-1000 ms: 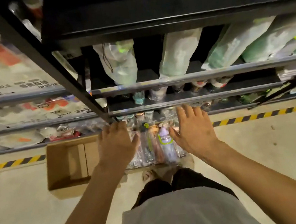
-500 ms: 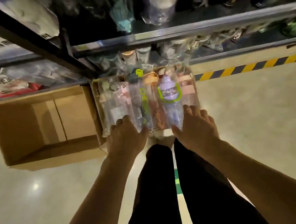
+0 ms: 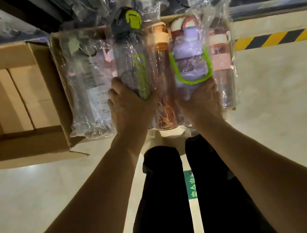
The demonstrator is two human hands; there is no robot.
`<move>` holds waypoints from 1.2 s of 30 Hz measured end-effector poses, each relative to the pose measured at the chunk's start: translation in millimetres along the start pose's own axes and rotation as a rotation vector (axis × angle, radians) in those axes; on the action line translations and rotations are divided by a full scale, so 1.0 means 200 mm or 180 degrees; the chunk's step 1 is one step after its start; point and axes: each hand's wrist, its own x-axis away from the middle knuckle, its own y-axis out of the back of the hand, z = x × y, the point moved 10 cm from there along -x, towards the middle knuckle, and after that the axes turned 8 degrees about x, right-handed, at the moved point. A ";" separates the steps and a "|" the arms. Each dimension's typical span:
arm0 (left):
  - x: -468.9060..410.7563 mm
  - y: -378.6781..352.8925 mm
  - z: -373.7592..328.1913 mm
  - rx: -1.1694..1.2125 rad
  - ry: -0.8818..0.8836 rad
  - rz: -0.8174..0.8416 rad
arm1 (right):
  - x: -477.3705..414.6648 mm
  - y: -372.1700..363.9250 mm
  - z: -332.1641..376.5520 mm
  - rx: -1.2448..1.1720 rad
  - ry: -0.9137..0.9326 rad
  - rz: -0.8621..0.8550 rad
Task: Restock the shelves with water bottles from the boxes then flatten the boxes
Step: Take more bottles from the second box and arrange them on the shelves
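Observation:
Several plastic-wrapped water bottles lie side by side in a cardboard box (image 3: 59, 74) on the floor in front of the shelf. My left hand (image 3: 130, 107) grips the lower end of a dark bottle with a lime-green strap (image 3: 131, 60). My right hand (image 3: 199, 102) grips the base of a purple bottle with a green loop handle (image 3: 190, 60). Between them lies an orange bottle (image 3: 163, 79). A pink bottle (image 3: 221, 58) lies at the right, and clear wrapped bottles (image 3: 86, 90) lie at the left.
An open, bottle-free cardboard box (image 3: 15, 95) stands to the left, touching the full one. The shelf's bottom rail (image 3: 271, 6) holds more wrapped bottles above. A yellow-black hazard stripe (image 3: 279, 38) runs along the floor at right. My legs (image 3: 187, 190) stand below the boxes.
My view tilted down from the shelves to the box. Both hands dropped from the bottles' tops to their lower ends and closed around the dark and purple bottles.

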 end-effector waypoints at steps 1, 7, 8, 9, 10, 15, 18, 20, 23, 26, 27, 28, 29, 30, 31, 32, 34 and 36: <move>-0.01 0.00 0.01 0.0048 -0.0026 -0.0037 | -0.02 -0.02 0.00 -0.0026 0.0017 -0.0017; 0.03 0.04 0.05 0.0477 0.0015 -0.0107 | -0.02 0.00 -0.02 -0.0346 0.0090 0.0205; 0.05 0.06 0.05 0.0560 0.0044 -0.0110 | -0.01 0.02 -0.01 -0.0414 0.0092 0.0229; 0.07 0.08 0.04 0.0634 0.0068 -0.0122 | 0.01 0.05 0.00 -0.0493 0.0104 0.0243; 0.09 0.10 0.03 0.0698 0.0079 -0.0139 | 0.03 0.09 0.02 -0.0560 0.0119 0.0247; 0.26 0.32 -0.07 0.0915 0.0026 -0.0184 | 0.20 0.36 0.09 -0.0859 0.0199 0.0244; 0.44 0.55 -0.20 0.1078 -0.0102 -0.0279 | 0.40 0.65 0.17 -0.1022 0.0519 0.0037; 0.57 0.71 -0.32 0.1184 -0.0204 -0.0244 | 0.56 0.87 0.23 -0.1185 0.0799 -0.0028; 0.82 0.96 -0.54 0.1340 -0.0394 -0.0142 | 0.83 1.21 0.32 -0.1564 0.1208 -0.0046; 1.13 1.21 -0.75 0.1478 -0.0688 -0.0072 | 1.13 1.48 0.32 -0.1760 0.1305 -0.0041; 1.23 1.28 -0.81 0.1545 -0.0850 -0.0041 | 1.21 1.57 0.32 -0.1816 0.1353 -0.0082; 1.33 1.37 -0.90 0.1589 -0.1067 -0.0036 | 1.30 1.67 0.33 -0.1859 0.1382 -0.0129; 1.42 1.45 -0.98 0.1615 -0.1264 -0.0015 | 1.36 1.77 0.34 -0.1886 0.1409 -0.0163; 1.50 1.51 -1.06 0.1637 -0.1433 0.0045 | 1.43 1.87 0.35 -0.1936 0.1473 -0.0215; 1.58 1.58 -1.13 0.1665 -0.1584 0.0098 | 1.50 1.98 0.37 -0.1989 0.1576 -0.0305; 1.66 1.65 -1.20 0.1707 -0.1726 0.0116 | 1.57 2.08 0.39 -0.2049 0.1675 -0.0420; 1.80 1.80 -1.34 0.1817 -0.2049 0.0117 | 1.68 2.29 0.41 -0.2153 0.1810 -0.0673; 1.90 1.90 -1.47 0.1891 -0.2293 0.0157 | 1.78 2.47 0.45 -0.2170 0.1987 -0.0911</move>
